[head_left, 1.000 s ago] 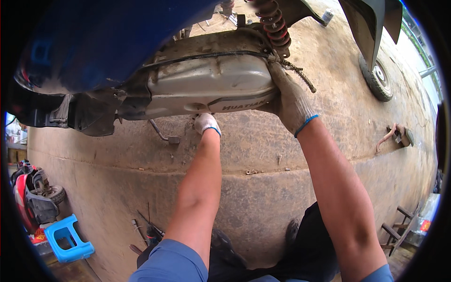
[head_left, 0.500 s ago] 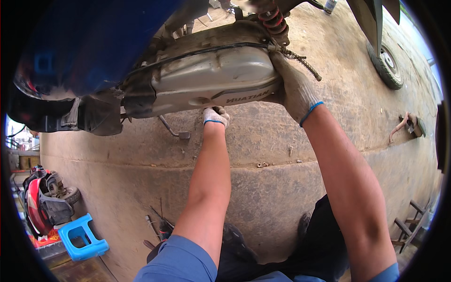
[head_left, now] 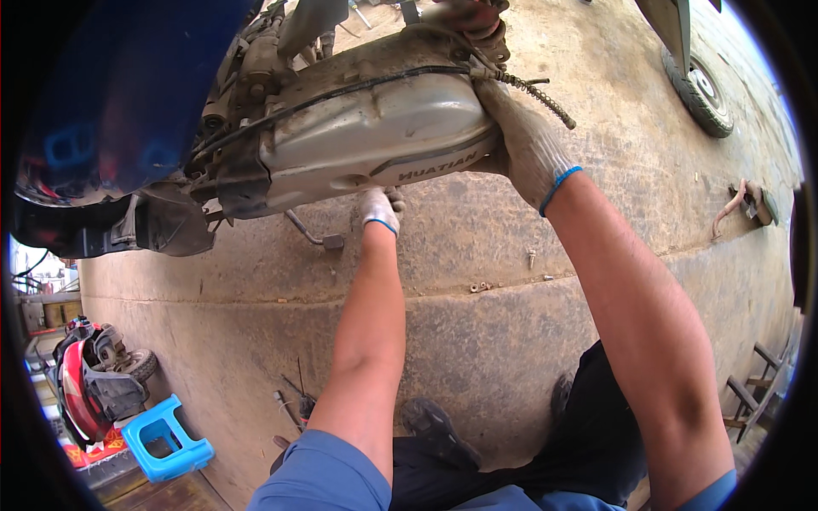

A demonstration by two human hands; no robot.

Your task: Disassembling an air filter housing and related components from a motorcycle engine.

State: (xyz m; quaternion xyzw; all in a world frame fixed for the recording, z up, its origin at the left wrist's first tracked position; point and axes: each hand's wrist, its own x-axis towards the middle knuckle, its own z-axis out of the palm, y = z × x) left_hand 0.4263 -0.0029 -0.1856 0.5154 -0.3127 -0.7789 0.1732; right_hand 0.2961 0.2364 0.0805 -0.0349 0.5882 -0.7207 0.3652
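Note:
A scooter's silver engine casing [head_left: 375, 136] stretches across the upper middle, with a black cable along its upper side. My right hand [head_left: 530, 140], in a whitish knit glove with a blue cuff, wraps round the casing's rear end; its fingertips are hidden behind the metal. Just above that hand a threaded rod with a spring [head_left: 537, 98] sticks out. Under the casing's lower edge is my left hand [head_left: 379, 209], gloved too, its fingers curled and partly out of sight. What they hold, if anything, is hidden. A blue body panel [head_left: 102, 111] covers the upper left.
A stand or pedal lever [head_left: 315, 234] juts below the casing. Small bolts [head_left: 481, 288] lie on the concrete floor. A loose wheel [head_left: 703, 98] rests at far right. A blue stool [head_left: 168, 443] and a red scooter part [head_left: 77, 392] are at lower left, tools [head_left: 294, 400] beside my left arm.
The casing has shifted a little left and upward, its rear end still in my right hand. My left hand has moved slightly left and turned beneath it. The view has shifted slightly.

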